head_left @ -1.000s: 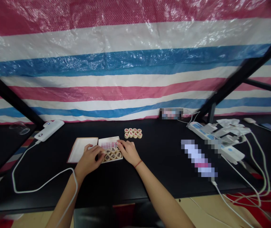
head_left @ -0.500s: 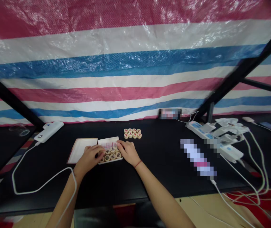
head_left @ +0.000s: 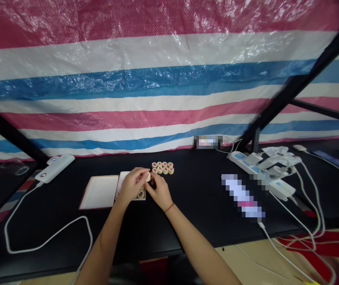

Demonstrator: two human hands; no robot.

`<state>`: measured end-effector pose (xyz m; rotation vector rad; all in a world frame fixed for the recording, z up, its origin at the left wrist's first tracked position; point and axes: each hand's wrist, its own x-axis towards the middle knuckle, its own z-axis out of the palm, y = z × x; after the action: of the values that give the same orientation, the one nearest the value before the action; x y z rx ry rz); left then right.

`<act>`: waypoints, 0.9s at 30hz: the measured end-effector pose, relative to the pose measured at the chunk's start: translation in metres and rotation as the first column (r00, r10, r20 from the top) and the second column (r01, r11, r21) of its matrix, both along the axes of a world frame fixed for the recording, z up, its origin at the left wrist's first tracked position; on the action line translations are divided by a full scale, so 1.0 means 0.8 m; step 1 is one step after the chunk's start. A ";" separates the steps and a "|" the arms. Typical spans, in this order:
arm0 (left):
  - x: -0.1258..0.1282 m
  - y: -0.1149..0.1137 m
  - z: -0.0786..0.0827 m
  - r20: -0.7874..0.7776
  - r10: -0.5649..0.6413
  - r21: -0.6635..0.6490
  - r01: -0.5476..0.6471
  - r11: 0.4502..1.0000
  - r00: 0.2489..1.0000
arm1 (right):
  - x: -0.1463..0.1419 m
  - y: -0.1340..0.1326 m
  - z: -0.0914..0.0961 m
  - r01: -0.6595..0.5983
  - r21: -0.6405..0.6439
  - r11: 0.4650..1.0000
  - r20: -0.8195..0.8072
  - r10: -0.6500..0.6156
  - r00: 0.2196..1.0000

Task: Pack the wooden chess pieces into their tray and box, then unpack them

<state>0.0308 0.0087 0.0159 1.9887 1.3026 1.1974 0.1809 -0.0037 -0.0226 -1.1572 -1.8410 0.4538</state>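
Round wooden xiangqi pieces with red or black characters lie in a few places. One small piece (head_left: pixel 148 177) is pinched at the fingertips where my left hand (head_left: pixel 132 184) and my right hand (head_left: pixel 160 191) meet, above a shallow white box (head_left: pixel 121 178). My hands hide most of the box, though a few black-marked pieces (head_left: pixel 140 194) show inside it. Left of the box lies its white lid (head_left: pixel 99 192) with a reddish-brown edge. Beyond my fingers sits a tight group of red-marked pieces (head_left: pixel 162 168).
The black table (head_left: pixel 53 221) holds a white power bank (head_left: pixel 55 168) with a looped white cable at the left, and a power strip (head_left: pixel 246 163) with plugs and cables at the right. A pixelated object (head_left: pixel 242 196) lies right of my hands. A striped tarpaulin (head_left: pixel 157 79) hangs behind.
Both hands have lifted from the pieces in the box and come together above it, with one piece now at their fingertips. The whole view has shifted slightly.
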 end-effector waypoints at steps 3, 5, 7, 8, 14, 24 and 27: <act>0.008 -0.004 -0.012 0.097 0.014 -0.094 -0.005 0.996 0.995 | 0.003 -0.001 0.002 0.030 0.034 0.999 -0.036 -0.029 0.999; 0.006 -0.006 -0.020 0.184 0.059 -0.181 -0.026 0.983 0.981 | 0.008 -0.003 0.003 0.059 0.031 0.998 -0.025 -0.058 0.998; 0.000 -0.007 -0.023 0.293 0.124 -0.271 -0.042 0.962 0.948 | 0.015 -0.003 0.003 0.127 -0.002 0.992 0.010 -0.127 0.992; -0.003 -0.006 -0.024 0.346 0.159 -0.307 -0.048 0.950 0.925 | 0.020 -0.003 0.002 0.168 -0.022 0.985 0.043 -0.167 0.985; -0.016 -0.003 -0.020 0.460 0.232 -0.307 -0.091 0.947 0.857 | 0.034 0.007 -0.011 0.301 -0.071 0.951 0.296 -0.268 0.917; -0.014 0.000 -0.041 0.438 0.152 -0.239 -0.048 0.970 0.886 | 0.031 0.015 -0.022 0.340 -0.118 0.933 0.298 -0.294 0.908; -0.013 -0.001 -0.044 0.408 0.136 -0.209 -0.053 0.976 0.903 | 0.031 0.019 -0.025 0.348 -0.111 0.931 0.288 -0.305 0.908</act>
<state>0.0204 0.0082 -0.0191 1.4388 1.2448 1.3921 0.2059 0.0115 -0.0424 -1.6742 -1.8065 0.2635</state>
